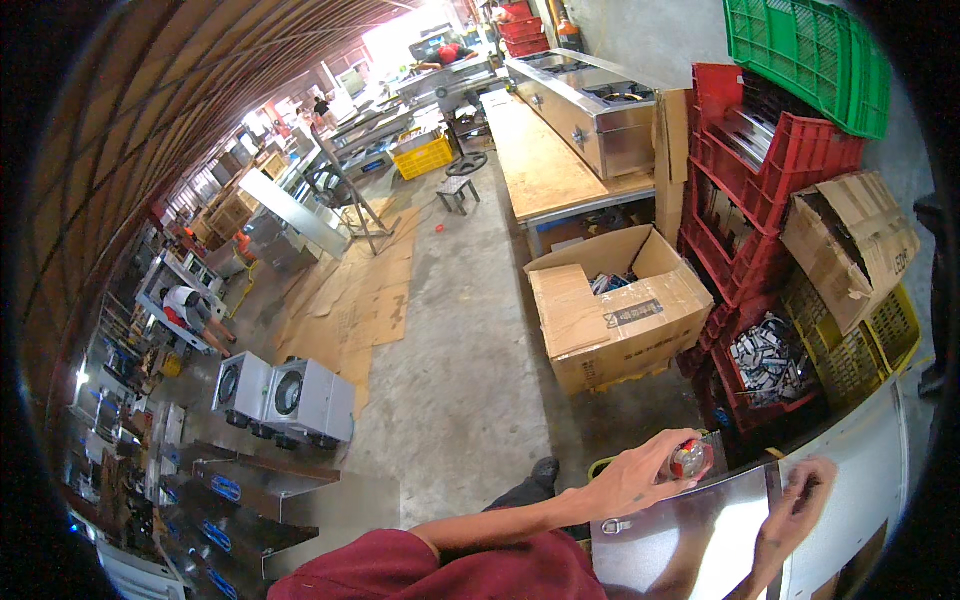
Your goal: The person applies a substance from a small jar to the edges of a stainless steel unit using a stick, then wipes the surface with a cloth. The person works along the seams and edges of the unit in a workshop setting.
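Observation:
My left hand (650,468) is closed around a small round clear object (688,459) with red in it, like a bottle or jar seen end-on; its exact kind does not show. It is held over the far edge of a shiny metal panel (640,545), which has a small metal ring or latch on its left part. To the right, my right hand (806,492) hovers above the panel's right side with its fingers curled in. What those fingers hold, if anything, is hidden.
An open cardboard box (620,330) with small parts stands ahead. Red crates (735,190), one full of metal pieces (770,360), are stacked at right under a green crate (810,60). Beyond are a wooden-topped bench (540,160) and steel cabinet (590,110). White fan units (310,400) stand left.

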### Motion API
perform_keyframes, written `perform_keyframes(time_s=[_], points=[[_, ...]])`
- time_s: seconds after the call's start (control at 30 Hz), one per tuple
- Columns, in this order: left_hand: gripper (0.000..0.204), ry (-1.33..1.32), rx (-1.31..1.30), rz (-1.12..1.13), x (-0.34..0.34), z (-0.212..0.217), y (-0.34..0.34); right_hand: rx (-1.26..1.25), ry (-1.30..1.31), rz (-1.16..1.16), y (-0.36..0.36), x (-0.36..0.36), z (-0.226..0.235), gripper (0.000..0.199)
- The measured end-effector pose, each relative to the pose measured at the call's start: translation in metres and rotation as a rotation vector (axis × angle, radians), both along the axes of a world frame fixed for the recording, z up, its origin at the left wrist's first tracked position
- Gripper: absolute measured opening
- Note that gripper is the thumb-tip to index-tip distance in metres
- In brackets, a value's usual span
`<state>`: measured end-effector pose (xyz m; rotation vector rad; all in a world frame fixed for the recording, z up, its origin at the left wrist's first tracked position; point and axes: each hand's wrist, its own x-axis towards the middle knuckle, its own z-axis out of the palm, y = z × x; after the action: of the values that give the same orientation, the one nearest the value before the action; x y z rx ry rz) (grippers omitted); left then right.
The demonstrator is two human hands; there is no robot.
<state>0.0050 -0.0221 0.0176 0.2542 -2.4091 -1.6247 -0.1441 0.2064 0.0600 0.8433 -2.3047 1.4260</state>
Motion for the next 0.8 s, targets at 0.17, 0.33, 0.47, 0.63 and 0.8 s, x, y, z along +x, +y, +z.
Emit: perform_keyframes(time_s=[0.17, 0.33, 0.47, 0.63, 0.8], points=[[0.070, -0.013, 0.008, -0.015, -0.002, -0.004, 0.000, -0.100, -0.039, -0.370, 0.104, -0.120, -0.028, 0.033], [0.069, -0.011, 0.027, -0.003, -0.005, -0.002, 0.001, -0.127, 0.096, -0.653, 0.202, -0.269, -0.071, 0.046], [0.070, -0.054, 0.062, 0.014, -0.006, 0.009, 0.002, -0.137, 0.033, -0.783, 0.249, -0.358, -0.122, 0.046], [0.072, -0.042, 0.078, 0.060, -0.008, 0.003, 0.001, -0.121, -0.083, -0.809, 0.233, -0.391, -0.173, 0.046], [0.072, 0.085, -0.023, 0.032, -0.029, -0.004, 0.000, -0.255, 0.036, -0.767, 0.274, -0.409, -0.180, 0.045]])
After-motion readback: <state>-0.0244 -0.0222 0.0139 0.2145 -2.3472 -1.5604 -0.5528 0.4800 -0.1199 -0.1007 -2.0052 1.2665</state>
